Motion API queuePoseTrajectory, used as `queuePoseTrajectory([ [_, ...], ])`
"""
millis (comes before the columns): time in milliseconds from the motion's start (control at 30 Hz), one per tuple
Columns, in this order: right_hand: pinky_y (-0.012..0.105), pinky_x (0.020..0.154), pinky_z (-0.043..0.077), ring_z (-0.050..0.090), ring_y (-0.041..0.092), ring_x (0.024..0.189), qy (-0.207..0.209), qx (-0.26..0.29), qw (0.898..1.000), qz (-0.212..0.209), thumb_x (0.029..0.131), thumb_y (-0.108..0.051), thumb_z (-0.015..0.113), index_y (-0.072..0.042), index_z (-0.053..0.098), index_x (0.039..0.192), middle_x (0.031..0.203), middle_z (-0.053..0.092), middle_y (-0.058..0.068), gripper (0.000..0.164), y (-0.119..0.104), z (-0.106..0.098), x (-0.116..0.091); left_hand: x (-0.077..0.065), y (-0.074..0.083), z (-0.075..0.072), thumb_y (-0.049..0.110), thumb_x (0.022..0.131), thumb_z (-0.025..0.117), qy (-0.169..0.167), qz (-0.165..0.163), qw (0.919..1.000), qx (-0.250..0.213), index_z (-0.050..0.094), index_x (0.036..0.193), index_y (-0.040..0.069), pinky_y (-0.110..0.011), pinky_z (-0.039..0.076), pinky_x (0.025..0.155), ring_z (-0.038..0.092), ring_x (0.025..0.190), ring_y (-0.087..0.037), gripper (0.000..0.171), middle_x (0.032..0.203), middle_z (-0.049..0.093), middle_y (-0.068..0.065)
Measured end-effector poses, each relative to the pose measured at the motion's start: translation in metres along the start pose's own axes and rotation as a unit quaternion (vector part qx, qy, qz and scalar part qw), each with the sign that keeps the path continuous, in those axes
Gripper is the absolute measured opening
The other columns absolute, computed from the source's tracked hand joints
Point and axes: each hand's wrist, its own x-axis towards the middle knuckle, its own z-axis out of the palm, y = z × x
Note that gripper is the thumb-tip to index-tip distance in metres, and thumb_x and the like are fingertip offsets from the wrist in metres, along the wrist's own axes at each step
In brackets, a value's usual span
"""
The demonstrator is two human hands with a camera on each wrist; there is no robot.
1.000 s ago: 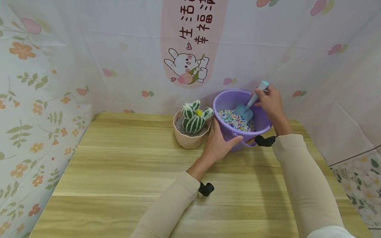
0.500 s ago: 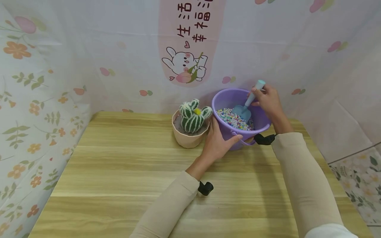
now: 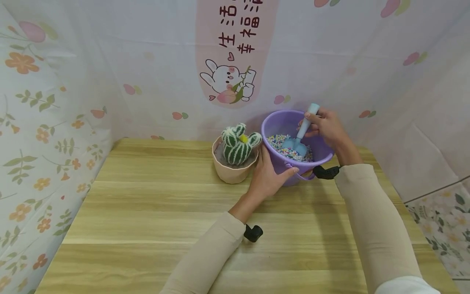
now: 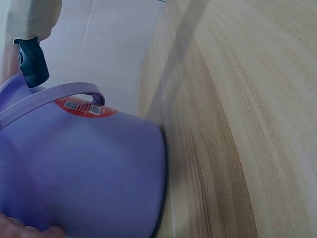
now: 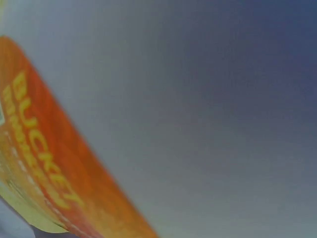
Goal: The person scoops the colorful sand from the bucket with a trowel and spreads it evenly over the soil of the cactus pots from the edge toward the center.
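Note:
A purple bucket stands at the back right of the table, partly filled with small multicoloured beads. My right hand grips the handle of a light blue toy shovel over the bucket's right side. The shovel's blade is partly sunk among the beads. My left hand holds the bucket from outside, fingers along its left side and thumb across the front. In the left wrist view, fingertips touch the bucket at the lower left. The bucket wall fills most of the right wrist view.
Left of the bucket, close by my left fingers, stands a beige pot with a knitted cactus. The bucket's handle hangs down at its front. A printed cloth rises behind the wooden table.
My right hand has moved the shovel slightly left and down, and its blade now sits deeper among the beads. My left hand, the bucket and the cactus pot stay put.

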Motion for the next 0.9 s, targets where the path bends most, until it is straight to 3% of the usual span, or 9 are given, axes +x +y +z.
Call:
queuePoseTrajectory([
  [233,0.029,0.056,0.057,0.072,0.017,0.068,-0.001,0.020,1.000,-0.008,0.097,-0.017,0.060,0.013,0.045,0.109,0.079,0.073,0.007,0.036,0.0022,-0.0001,0.0009,-0.0005,-0.0012,-0.0003,0.059,0.077,0.073,-0.002,0.002,1.0000,-0.004,-0.013,0.156,0.022,-0.045,0.029,0.114,0.016,0.148,-0.025,0.122,0.164,0.001,-0.001],
  [467,0.029,0.054,0.056,0.071,0.017,0.066,0.001,0.019,1.000,0.004,0.097,-0.017,0.059,0.005,0.052,0.102,0.078,0.073,0.006,0.023,0.0029,-0.0017,0.0008,-0.0001,-0.0017,-0.0007,0.060,0.077,0.073,-0.008,-0.002,1.0000,-0.002,-0.014,0.155,0.023,-0.044,0.029,0.114,0.015,0.148,-0.024,0.123,0.164,0.000,0.000],
  [900,0.029,0.055,0.056,0.072,0.020,0.068,0.006,0.020,0.999,0.040,0.098,-0.020,0.057,0.014,0.044,0.115,0.076,0.073,0.007,0.040,0.0005,-0.0016,0.0012,0.0000,-0.0022,-0.0013,0.060,0.077,0.073,-0.003,0.005,1.0000,0.003,-0.013,0.156,0.020,-0.044,0.029,0.114,0.014,0.148,-0.025,0.123,0.164,-0.001,-0.002],
])
